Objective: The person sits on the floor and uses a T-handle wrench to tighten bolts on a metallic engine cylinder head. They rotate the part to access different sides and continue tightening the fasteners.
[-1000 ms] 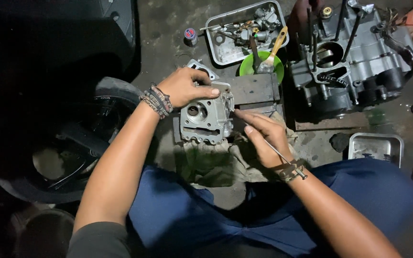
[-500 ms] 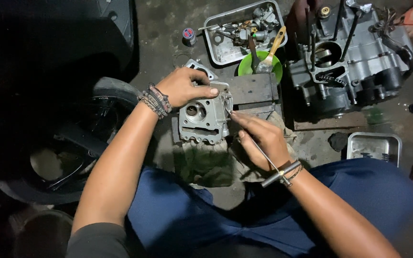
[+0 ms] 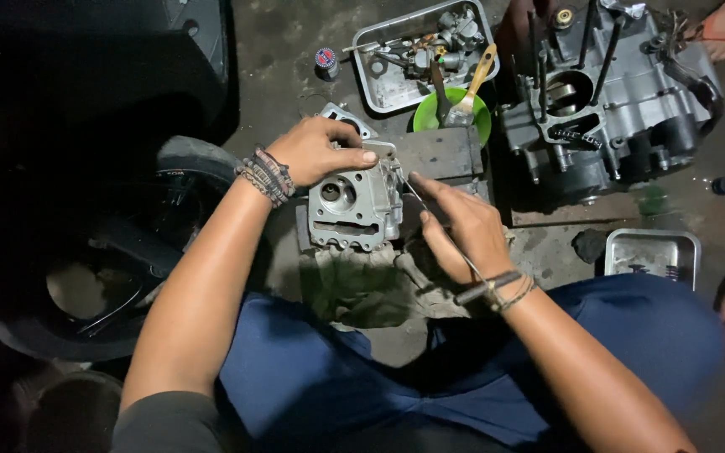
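Steel tray [image 3: 379,84] holding carburetor parts [image 3: 451,38], green bowl [image 3: 430,117] with brush [image 3: 473,88]

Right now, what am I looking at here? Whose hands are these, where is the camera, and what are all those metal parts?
The camera sits on a person's head, looking down at their own hands. The left hand steadies a grey metal engine part over a dirty cloth. The right hand holds a thin metal tool against its side. Beyond lie a larger engine block, a green bowl with a brush, and two metal trays.
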